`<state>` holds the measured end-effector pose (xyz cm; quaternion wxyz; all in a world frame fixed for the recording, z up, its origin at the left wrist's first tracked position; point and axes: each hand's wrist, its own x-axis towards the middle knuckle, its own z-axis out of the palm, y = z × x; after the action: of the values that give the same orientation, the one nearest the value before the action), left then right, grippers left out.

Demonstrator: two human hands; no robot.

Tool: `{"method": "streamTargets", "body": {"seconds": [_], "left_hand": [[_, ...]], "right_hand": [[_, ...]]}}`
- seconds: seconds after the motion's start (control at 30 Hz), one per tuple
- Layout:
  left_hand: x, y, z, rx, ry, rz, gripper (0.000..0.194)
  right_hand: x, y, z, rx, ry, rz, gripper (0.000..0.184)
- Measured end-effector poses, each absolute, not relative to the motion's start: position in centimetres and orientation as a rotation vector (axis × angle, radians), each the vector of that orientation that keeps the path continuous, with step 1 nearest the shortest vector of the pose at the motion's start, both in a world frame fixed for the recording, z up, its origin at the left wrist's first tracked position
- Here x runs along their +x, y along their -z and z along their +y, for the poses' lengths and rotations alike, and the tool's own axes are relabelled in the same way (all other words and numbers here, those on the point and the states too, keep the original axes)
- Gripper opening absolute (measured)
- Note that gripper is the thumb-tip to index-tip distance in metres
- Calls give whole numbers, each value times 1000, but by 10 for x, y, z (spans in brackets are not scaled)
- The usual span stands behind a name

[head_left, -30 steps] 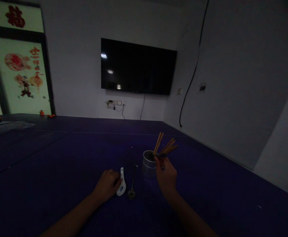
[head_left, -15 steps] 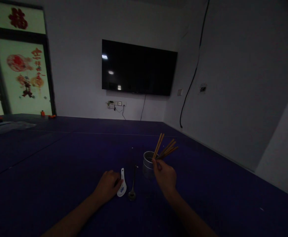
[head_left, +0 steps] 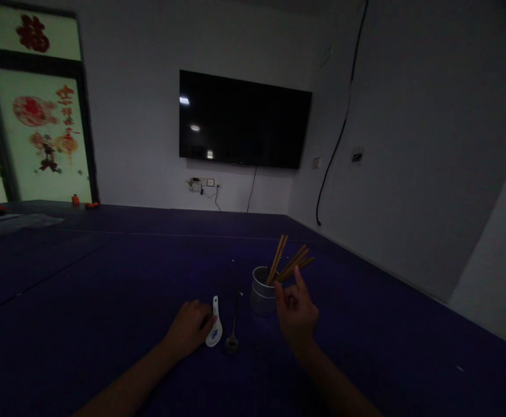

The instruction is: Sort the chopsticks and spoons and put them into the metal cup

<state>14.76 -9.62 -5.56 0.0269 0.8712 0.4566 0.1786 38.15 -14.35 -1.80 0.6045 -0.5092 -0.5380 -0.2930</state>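
A black television [head_left: 244,119] hangs on the wall [head_left: 135,116].

Chopsticks [head_left: 291,265] look wooden, the cup [head_left: 261,300] metallic, the white spoon [head_left: 213,334] ceramic.

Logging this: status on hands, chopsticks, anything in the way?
Left hand at white spoon. Right hand by cup, pinch open, nothing held. Chopsticks leaning in cup. Dark spoon beside cup, not blocking.

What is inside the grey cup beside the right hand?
Several wooden chopsticks stand in the grey cup, leaning to the picture's right. Its wall hides their lower ends and the bottom; the right hand overlaps its right edge.
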Motion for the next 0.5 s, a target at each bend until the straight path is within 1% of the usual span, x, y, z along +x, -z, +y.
{"method": "streamTargets", "body": {"seconds": [0.1, 0.17, 0.2, 0.27, 0.33, 0.4, 0.5], "left_hand": [[148, 55, -96, 2682, -553, 1411, 26], [149, 55, -96, 2686, -557, 1413, 26], [149, 55, -96, 2691, -558, 1415, 26], [149, 56, -95, 2705, -562, 1423, 26], [149, 57, -95, 2717, -571, 1422, 27], [148, 58, -95, 2722, -575, 1419, 28], [149, 57, -97, 2715, -572, 1421, 29]], "right_hand": [[374, 22, -151, -900, 892, -1483, 31], [365, 27, -154, -831, 912, -1724, 19], [359, 29, -156, -827, 879, -1839, 17], [349, 33, -156, -952, 733, -2036, 25], [341, 36, -155, -1201, 522, -2190, 31], [337, 38, -153, -1440, 321, -2273, 31], [334, 38, -151, -1662, 113, -2282, 30]]}}
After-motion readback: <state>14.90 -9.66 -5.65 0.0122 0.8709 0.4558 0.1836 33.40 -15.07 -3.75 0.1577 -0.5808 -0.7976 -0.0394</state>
